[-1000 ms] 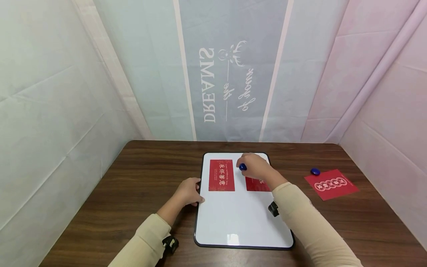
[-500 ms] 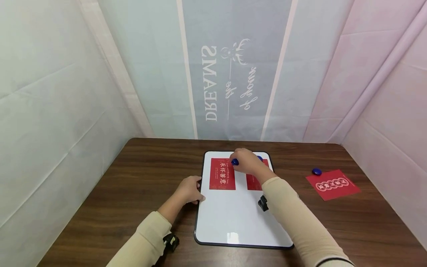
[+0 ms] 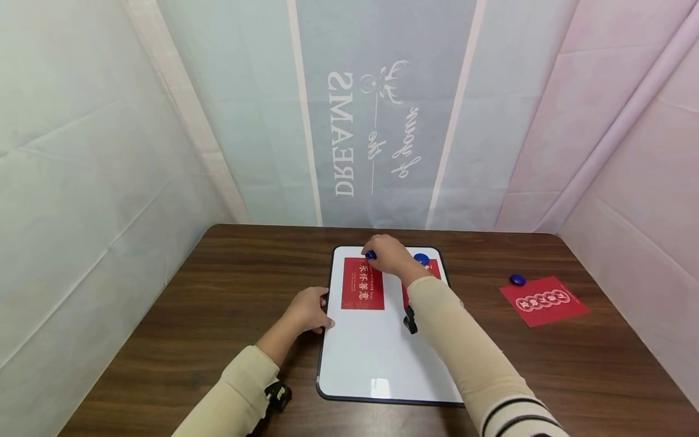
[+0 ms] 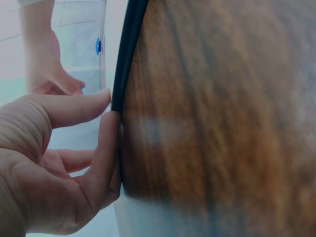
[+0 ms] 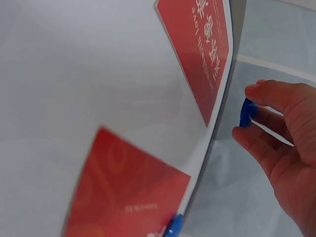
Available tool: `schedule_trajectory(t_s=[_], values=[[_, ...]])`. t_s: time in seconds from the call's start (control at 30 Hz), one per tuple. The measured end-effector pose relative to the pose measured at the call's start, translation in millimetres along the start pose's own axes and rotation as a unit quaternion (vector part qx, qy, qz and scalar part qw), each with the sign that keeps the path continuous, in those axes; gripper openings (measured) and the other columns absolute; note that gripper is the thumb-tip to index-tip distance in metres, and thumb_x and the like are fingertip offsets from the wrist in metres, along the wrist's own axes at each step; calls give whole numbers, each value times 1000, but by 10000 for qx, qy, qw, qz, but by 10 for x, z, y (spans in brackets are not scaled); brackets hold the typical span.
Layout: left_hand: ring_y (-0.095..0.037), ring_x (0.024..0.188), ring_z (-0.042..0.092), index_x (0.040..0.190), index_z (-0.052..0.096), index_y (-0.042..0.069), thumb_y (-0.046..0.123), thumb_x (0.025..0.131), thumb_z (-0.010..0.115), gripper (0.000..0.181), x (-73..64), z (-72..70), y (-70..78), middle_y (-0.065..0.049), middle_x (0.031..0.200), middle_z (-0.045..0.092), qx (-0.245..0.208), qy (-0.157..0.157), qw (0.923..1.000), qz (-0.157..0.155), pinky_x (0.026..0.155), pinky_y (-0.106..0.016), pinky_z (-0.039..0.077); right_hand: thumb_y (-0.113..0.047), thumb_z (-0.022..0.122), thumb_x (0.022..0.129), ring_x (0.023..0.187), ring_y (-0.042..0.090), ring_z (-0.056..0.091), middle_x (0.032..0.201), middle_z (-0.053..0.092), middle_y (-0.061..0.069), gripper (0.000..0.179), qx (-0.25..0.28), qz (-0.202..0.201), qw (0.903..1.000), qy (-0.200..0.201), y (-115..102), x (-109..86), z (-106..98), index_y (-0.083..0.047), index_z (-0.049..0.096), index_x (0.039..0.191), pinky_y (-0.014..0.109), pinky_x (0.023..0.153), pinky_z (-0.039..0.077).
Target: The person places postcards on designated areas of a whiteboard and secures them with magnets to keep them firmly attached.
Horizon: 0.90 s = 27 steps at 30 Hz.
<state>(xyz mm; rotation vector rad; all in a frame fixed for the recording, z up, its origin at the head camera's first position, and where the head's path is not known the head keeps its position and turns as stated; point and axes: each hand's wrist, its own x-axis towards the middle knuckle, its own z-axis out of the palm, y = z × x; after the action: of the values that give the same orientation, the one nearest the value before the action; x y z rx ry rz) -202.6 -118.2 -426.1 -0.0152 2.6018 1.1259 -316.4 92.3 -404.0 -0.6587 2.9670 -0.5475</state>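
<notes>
Dark wood-grain tabletop (image 3: 218, 303), spanning the lower part of the head view. Your left hand (image 3: 307, 311), lower centre-left, cream sleeve turned back, black device at the wrist: thumb and fingers pinch the black-framed left edge of a whiteboard (image 3: 371, 352). The whiteboard itself, lower centre of the frame, lies flat on the tabletop, long side running up the frame. On its upper left, one red card (image 3: 360, 291) with white lettering, partly covered by your other arm's hand. Over that card's upper edge, your right hand (image 3: 386, 254), thumb and fingers pinching a blue magnet (image 3: 371, 255); the right wrist view shows this piece held apart from the board. On the board's upper right, a second red card (image 5: 128, 192), largely hidden by your forearm in the head view, with a second blue magnet (image 3: 422, 259) at its upper edge. Right of the board, on the tabletop, a third blue magnet (image 3: 517, 280), just beside a tilted red card with white ringed characters (image 3: 546, 301).
</notes>
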Motion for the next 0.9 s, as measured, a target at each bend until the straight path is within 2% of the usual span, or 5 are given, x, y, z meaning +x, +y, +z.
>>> schedule_trajectory(t_s=[0.2,0.47,0.9], values=[[-19,59,60,140,46,-4,1,72,85,79,2,-2,0,-15,103,55,-4,7,10000,1,50,-28,56,-13,75,86,113,26,56,116,65,8,31,7,157,9999,14,10,88,96,-12,72,118,38,94,52],[-19,59,60,140,46,-4,1,72,85,78,6,-2,1,-15,102,55,-16,-4,10000,25,51,-28,56,-11,75,85,115,25,52,117,62,7,34,76,577,9983,44,10,132,213,-14,72,119,39,92,54],[-19,59,61,140,46,-5,0,72,84,77,0,-2,20,-15,102,55,-10,-32,10000,32,51,-27,56,-14,71,90,116,27,50,119,60,10,30,93,692,9975,-91,32,110,262,-14,70,120,41,93,53]])
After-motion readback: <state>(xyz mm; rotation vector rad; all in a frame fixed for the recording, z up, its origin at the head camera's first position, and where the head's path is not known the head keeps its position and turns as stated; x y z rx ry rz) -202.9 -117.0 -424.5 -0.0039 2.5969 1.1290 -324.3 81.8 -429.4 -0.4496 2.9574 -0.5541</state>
